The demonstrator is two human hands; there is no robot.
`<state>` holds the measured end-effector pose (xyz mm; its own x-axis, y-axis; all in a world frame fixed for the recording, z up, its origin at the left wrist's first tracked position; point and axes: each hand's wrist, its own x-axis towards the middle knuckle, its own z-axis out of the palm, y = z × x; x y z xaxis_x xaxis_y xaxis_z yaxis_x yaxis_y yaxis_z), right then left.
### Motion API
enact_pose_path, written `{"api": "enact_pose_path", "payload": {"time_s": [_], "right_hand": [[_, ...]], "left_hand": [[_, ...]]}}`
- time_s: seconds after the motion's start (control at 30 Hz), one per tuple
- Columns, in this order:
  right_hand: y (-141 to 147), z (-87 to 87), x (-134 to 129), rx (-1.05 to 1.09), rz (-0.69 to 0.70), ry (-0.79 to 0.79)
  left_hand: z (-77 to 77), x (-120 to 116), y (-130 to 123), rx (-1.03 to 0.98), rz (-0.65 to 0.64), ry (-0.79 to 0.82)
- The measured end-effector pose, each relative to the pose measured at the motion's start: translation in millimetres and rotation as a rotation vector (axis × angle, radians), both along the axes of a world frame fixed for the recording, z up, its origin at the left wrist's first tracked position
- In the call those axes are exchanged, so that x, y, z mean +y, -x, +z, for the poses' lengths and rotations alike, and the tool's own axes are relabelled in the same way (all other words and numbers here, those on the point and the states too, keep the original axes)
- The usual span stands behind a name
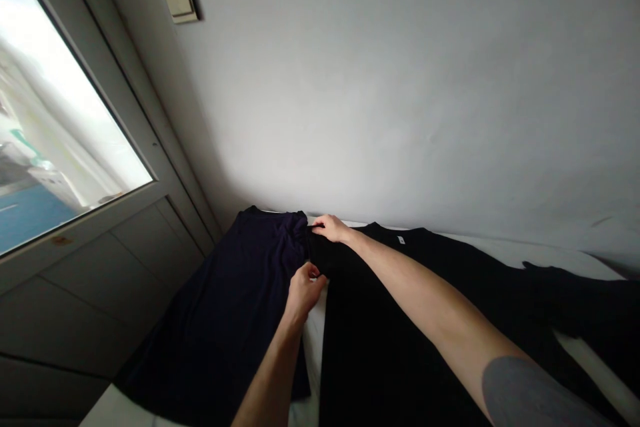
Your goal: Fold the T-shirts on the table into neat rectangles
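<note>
A black T-shirt (390, 333) is lying spread over a pale surface (313, 347), filling the lower middle of the frame and reaching toward the lower right. Its fabric is looking thin, limp and matte, so it should be handling as something light, soft and drapey, with little risk of slipping from the fingers or breaking; the likelier trouble is creasing or folding over on itself. The best places for taking hold are probably the firmer edges: the shoulder seams, the hem, and the end of the sleeve (325, 250) just left of the frame's centre line.

Both hands are working at that sleeve end. The right hand (331, 228) is pinching its upper corner between thumb and fingers, close to the wall (400, 80). The left hand (303, 290) is curling lower down, thumb and fingertips closing on what appears to be the lower corner of the same sleeve.

The shirt's neckline (393, 235), with a small white label (401, 240) showing, is facing the wall, right of the frame's centre. Its long axis is running from there down toward the bottom edge, where the frame is cutting off the hem. The held sleeve is pointing left, its end coming up beside a navy garment (225, 307) that is lying at lower left, bunching at its upper right corner. More dark cloth (615, 300) is spreading at the right edge; whether it belongs to the same shirt is hard to tell.
</note>
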<state>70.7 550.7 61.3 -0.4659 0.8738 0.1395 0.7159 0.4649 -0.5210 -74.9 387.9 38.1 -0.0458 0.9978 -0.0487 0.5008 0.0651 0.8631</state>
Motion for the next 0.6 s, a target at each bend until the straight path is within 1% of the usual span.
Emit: {"api": "enact_pose_path", "payload": {"time_s": [0.07,0.1,0.2,0.3,0.4,0.53,0.6], "right_hand": [[0.2,0.2,-1.0,0.054,-0.005,-0.009],[1.2,-0.8,-1.7,0.074,-0.007,-0.014],[6.1,-7.8,-3.8,0.112,-0.013,-0.034],[9.6,-16.8,-4.9,0.124,-0.024,-0.054],[8.9,-24.0,-5.4,0.127,-0.048,-0.074],[5.4,-31.0,-7.8,0.107,-0.086,-0.101],[4.8,-34.4,-10.3,0.085,-0.098,-0.116]], "left_hand": [[-4.4,-3.4,-0.9,-0.146,0.021,0.011],[-6.7,-4.4,-2.2,-0.181,0.038,0.015],[-12.5,-3.6,-6.9,-0.164,0.109,0.013],[-15.2,1.2,-9.6,-0.143,0.181,0.037],[-13.3,4.7,-10.3,-0.122,0.204,0.056],[-5.2,3.7,-11.0,-0.062,0.151,0.069],[-0.3,1.4,-11.2,-0.022,0.156,0.052]]}}
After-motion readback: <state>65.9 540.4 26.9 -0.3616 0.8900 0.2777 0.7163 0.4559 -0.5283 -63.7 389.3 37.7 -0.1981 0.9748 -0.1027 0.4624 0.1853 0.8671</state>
